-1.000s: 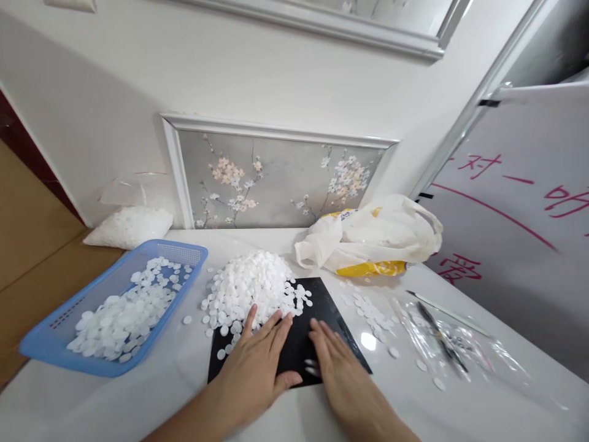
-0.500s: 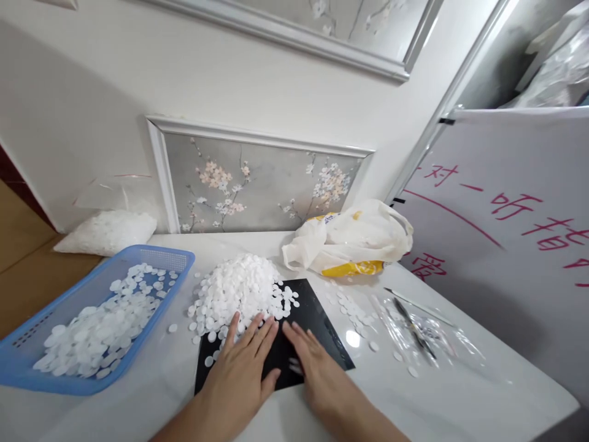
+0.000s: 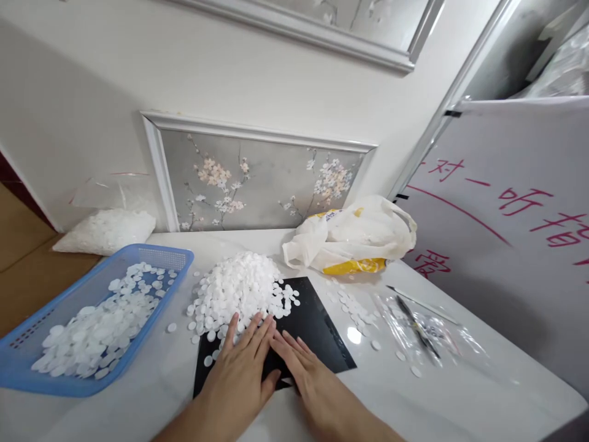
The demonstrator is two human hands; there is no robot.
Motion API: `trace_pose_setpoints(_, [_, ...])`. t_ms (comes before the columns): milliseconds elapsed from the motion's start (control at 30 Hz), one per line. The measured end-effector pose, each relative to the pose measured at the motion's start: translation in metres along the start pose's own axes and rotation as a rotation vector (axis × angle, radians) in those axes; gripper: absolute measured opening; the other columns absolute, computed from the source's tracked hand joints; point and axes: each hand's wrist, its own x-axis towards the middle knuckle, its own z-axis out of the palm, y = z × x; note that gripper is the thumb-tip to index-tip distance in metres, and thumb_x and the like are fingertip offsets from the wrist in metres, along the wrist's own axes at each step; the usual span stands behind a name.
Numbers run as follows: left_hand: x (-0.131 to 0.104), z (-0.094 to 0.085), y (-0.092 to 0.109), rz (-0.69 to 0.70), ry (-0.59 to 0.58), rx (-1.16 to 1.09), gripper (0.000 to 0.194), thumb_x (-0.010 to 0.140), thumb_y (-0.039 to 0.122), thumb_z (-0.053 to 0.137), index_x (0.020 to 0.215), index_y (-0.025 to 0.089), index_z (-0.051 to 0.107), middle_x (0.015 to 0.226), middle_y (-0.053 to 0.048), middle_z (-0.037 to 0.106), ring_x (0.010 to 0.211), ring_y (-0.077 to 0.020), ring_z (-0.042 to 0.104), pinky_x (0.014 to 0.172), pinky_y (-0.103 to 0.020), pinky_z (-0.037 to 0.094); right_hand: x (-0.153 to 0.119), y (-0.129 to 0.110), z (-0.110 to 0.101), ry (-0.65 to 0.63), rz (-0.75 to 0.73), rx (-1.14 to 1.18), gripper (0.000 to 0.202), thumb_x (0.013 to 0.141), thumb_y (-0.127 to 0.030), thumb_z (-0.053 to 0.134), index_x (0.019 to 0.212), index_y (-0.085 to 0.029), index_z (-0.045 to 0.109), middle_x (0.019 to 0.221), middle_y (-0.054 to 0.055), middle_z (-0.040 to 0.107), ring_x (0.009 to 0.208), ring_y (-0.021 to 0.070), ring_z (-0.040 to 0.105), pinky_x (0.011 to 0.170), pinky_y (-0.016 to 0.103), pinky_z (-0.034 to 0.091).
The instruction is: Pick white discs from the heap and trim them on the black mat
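Observation:
A heap of small white round discs point(image 3: 242, 285) covers the far left part of a black flat sheet point(image 3: 317, 319) on the white table. Palm down, my left hand point(image 3: 242, 362) rests over the sheet's near left part, its spread fingertips at the heap's near edge. My right hand point(image 3: 306, 371) lies beside it on the sheet, fingers stretched out, tips close against the left hand's fingers. Nothing shows in either hand. What is under the palms is hidden.
On the left stands a blue basket point(image 3: 168, 294) with more discs, and behind it a clear bag point(image 3: 108, 230) of white pieces. A white and yellow plastic bag point(image 3: 354, 236) lies at the back. Tweezers point(image 3: 418, 328) and loose discs point(image 3: 354, 310) lie on the right.
My right hand has moved left until its fingers come up to my left hand's. My left hand stays in about the same place. The heap looks unchanged.

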Motion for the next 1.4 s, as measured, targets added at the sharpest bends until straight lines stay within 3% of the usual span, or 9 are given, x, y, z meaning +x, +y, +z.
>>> trace_pose_setpoints(133, [-0.001,0.001,0.001,-0.022,0.017,-0.013,0.06,0.092,0.035,0.041,0.147,0.017,0.024,0.148,-0.006,0.039,0.137,-0.0233,0.033,0.118,-0.049,0.008,0.0,-0.004,-0.003,0.134,0.324,-0.078,0.067,0.076,0.003,0.03,0.143,-0.002,0.03,0.145,0.023,0.038,0.138,0.0276,0.029,0.11,0.054,0.029])
trace_pose_setpoints(300, [-0.001,0.0,0.001,-0.012,0.008,-0.034,0.058,0.092,0.033,0.041,0.147,0.019,0.025,0.147,-0.006,0.041,0.137,-0.0236,0.034,0.118,-0.049,0.007,-0.001,-0.009,-0.002,0.05,0.055,0.016,0.067,0.079,-0.005,0.036,0.146,-0.009,0.027,0.149,0.014,0.035,0.138,0.0242,0.028,0.111,0.048,0.03])
trace_pose_setpoints(467, [0.0,-0.003,0.002,-0.024,-0.014,-0.026,0.059,0.093,0.034,0.039,0.147,0.018,0.023,0.148,-0.006,0.04,0.138,-0.0234,0.032,0.117,-0.049,0.008,-0.003,0.021,-0.002,0.208,0.365,-0.124,0.07,0.076,0.005,0.026,0.145,-0.005,0.026,0.141,0.019,0.045,0.133,0.0251,0.04,0.108,0.05,0.035])
trace_pose_setpoints(633, [0.0,-0.002,0.001,-0.018,0.0,-0.021,0.06,0.093,0.034,0.039,0.148,0.018,0.021,0.148,-0.005,0.039,0.138,-0.0237,0.031,0.117,-0.05,0.009,0.001,0.04,0.003,0.239,0.184,-0.247,0.08,0.077,0.007,0.026,0.15,-0.012,0.001,0.145,0.016,0.041,0.134,0.0233,0.037,0.107,0.047,0.039])
trace_pose_setpoints(733, [0.0,-0.003,0.001,-0.019,-0.006,-0.018,0.06,0.094,0.035,0.039,0.148,0.018,0.021,0.148,-0.005,0.04,0.138,-0.0236,0.031,0.117,-0.05,0.009,0.007,0.047,0.001,0.266,0.268,-0.274,0.083,0.075,0.009,0.025,0.15,-0.01,-0.005,0.14,0.019,0.047,0.129,0.027,0.045,0.106,0.053,0.038])
trace_pose_setpoints(933, [-0.001,-0.002,0.001,-0.016,0.017,-0.01,0.06,0.093,0.035,0.04,0.148,0.018,0.021,0.148,-0.004,0.039,0.138,-0.0228,0.03,0.117,-0.048,0.01,-0.005,0.048,0.002,0.203,0.131,-0.181,0.079,0.08,0.003,0.03,0.151,-0.017,0.003,0.147,0.011,0.039,0.135,0.0257,0.036,0.108,0.051,0.037])
trace_pose_setpoints(1100, [-0.001,-0.001,0.0,-0.011,0.012,-0.021,0.062,0.094,0.035,0.039,0.149,0.018,0.016,0.15,-0.005,0.036,0.139,-0.0235,0.028,0.117,-0.049,0.01,-0.017,0.038,0.0,0.261,0.369,-0.198,0.082,0.076,0.006,0.031,0.151,-0.014,0.003,0.145,0.018,0.04,0.133,0.033,0.036,0.104,0.06,0.036])
trace_pose_setpoints(1233, [0.001,-0.01,0.001,-0.029,-0.001,-0.078,0.064,0.095,0.037,0.04,0.15,0.023,0.012,0.152,-0.003,0.031,0.141,-0.0241,0.025,0.117,-0.05,0.012,-0.02,0.028,-0.004,0.116,0.145,-0.082,0.074,0.08,-0.001,0.032,0.15,-0.02,0.018,0.149,0.008,0.036,0.136,0.0246,0.033,0.109,0.047,0.036])
trace_pose_setpoints(1400, [0.008,-0.021,0.0,-0.216,0.034,-0.343,0.055,0.099,0.028,0.028,0.149,0.031,0.004,0.153,0.0,0.028,0.143,-0.0207,0.018,0.116,-0.051,0.011,-0.02,0.028,-0.01,0.262,0.426,-0.181,0.071,0.08,0.002,0.03,0.149,-0.01,0.019,0.144,0.019,0.041,0.138,0.0328,0.026,0.107,0.061,0.03])
